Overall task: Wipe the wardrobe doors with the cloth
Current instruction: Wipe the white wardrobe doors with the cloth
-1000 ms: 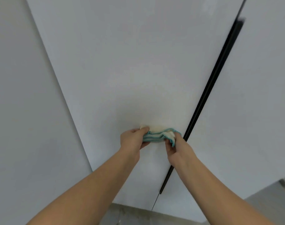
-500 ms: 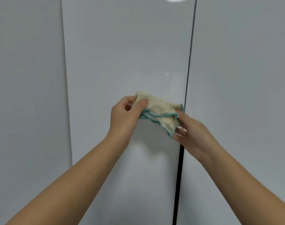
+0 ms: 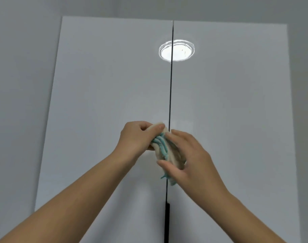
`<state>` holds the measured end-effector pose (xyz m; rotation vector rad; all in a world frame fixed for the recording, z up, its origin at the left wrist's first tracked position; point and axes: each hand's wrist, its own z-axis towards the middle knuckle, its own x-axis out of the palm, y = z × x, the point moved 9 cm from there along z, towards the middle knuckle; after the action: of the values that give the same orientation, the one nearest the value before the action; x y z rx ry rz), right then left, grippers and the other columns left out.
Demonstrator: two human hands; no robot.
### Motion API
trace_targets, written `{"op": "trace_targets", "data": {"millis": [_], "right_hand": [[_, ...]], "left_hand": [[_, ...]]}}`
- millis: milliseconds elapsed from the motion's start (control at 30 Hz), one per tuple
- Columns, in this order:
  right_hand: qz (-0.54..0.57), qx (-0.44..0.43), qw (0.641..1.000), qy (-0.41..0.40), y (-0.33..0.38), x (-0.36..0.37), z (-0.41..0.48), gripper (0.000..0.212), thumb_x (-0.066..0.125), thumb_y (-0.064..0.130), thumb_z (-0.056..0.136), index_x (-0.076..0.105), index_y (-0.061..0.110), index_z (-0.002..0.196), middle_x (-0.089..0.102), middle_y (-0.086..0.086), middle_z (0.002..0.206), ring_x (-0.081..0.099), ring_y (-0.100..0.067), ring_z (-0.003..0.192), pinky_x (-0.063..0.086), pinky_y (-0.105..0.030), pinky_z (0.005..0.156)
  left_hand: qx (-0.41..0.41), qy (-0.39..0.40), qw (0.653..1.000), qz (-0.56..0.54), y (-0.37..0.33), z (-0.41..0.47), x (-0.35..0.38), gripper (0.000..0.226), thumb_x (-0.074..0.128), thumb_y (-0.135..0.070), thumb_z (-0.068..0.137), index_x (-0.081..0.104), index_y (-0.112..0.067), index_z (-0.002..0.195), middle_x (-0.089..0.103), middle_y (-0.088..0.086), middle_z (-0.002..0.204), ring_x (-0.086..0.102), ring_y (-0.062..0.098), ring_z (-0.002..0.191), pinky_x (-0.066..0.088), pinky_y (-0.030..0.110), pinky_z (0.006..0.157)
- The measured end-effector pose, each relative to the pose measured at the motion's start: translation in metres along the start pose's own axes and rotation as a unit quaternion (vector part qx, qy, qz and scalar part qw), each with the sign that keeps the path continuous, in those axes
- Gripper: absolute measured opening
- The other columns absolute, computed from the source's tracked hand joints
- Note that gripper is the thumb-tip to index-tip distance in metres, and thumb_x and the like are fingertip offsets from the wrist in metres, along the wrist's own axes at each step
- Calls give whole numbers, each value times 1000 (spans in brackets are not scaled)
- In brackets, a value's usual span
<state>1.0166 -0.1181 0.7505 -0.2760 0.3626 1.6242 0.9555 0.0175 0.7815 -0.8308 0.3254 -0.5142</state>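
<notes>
A plain grey wall point(image 3: 21, 85) lies left of the round light glare point(image 3: 176, 50). It continues above it, apparently bare.

A plain grey wall point(image 3: 21, 85) surrounds the glossy panels; a round ceiling light's bright reflection point(image 3: 176, 50) glares above.

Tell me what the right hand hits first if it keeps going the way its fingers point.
The right hand points up and left, with the folded cloth already against its fingers. Past that, probably the left hand gripping the cloth's other end; depth is unclear.
</notes>
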Motion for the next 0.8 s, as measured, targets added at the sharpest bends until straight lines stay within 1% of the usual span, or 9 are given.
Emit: {"op": "trace_targets", "data": {"millis": [67, 167, 267, 367, 433, 533, 600, 700, 800], "right_hand": [[-83, -32, 996, -9, -14, -1, 5, 64, 71, 35, 83, 45, 23, 141, 45, 9, 142, 39, -8, 128, 23, -11, 103], [-107, -71, 988, -83, -34, -11, 18, 62, 78, 24, 78, 52, 12, 134, 55, 0, 133, 45, -12, 120, 26, -10, 103], [-79, -106, 978, -158, -56, -33, 38, 45, 74, 12, 80, 59, 7, 122, 64, -4, 117, 52, -15, 106, 32, -12, 95], [-65, -110, 975, -181, -71, -50, 68, 38, 67, 10, 82, 61, 7, 119, 67, -3, 108, 57, -16, 96, 33, -9, 86], [-68, -109, 974, -184, -78, -58, 92, 38, 66, 10, 85, 61, 8, 122, 67, -3, 105, 59, -18, 93, 33, -10, 80], [-78, -114, 971, -197, -82, -73, 135, 39, 62, 13, 89, 58, 13, 128, 67, -1, 106, 57, -17, 93, 31, -12, 76], [-88, -121, 963, -223, -79, -87, 167, 41, 59, 16, 91, 55, 17, 132, 65, 1, 112, 56, -15, 97, 34, -15, 78], [-101, -134, 948, -271, -68, -104, 219, 45, 57, 15, 90, 51, 21, 135, 57, -1, 113, 55, -17, 97, 44, -26, 73], [-137, -116, 938, -297, -59, -115, 273, 47, 55, 16, 92, 48, 23, 138, 49, -6, 116, 52, -21, 99, 46, -30, 70]], "left_hand": [[-61, 14, 995, -82, 2, 6, 19, 20, 60, -18, 92, 68, 1, 90, 71, 12, 80, 70, 16, 65, 58, 26, 61], [-117, 0, 968, -223, 0, 13, 36, 17, 48, -4, 94, 61, 4, 85, 68, 12, 67, 69, 21, 62, 60, 33, 63], [-109, -8, 950, -294, -12, 25, 45, 23, 37, 0, 94, 57, 3, 83, 67, 16, 68, 67, 26, 66, 59, 37, 66], [-71, 2, 950, -303, -25, 42, 49, 27, 32, 1, 94, 59, 6, 99, 70, 19, 80, 71, 25, 70, 60, 31, 66], [-11, -53, 968, -247, -33, 61, 38, 28, 34, 3, 91, 60, 2, 103, 70, 18, 88, 72, 26, 79, 60, 30, 68], [138, -173, 975, -12, -60, 85, 15, 28, 41, 0, 87, 66, -12, 91, 69, 3, 88, 67, 18, 90, 54, 20, 71], [228, -195, 942, 152, -84, 101, 18, 27, 44, -4, 86, 66, -19, 92, 62, -4, 102, 57, 11, 98, 42, 14, 76], [317, -219, 872, 302, -113, 131, 28, 31, 47, -11, 89, 59, -20, 116, 47, -4, 129, 41, 13, 122, 31, 28, 100], [340, -236, 822, 390, -132, 162, 42, 48, 42, -19, 96, 37, -16, 143, 22, 1, 155, 13, 17, 145, 11, 38, 116]]}}
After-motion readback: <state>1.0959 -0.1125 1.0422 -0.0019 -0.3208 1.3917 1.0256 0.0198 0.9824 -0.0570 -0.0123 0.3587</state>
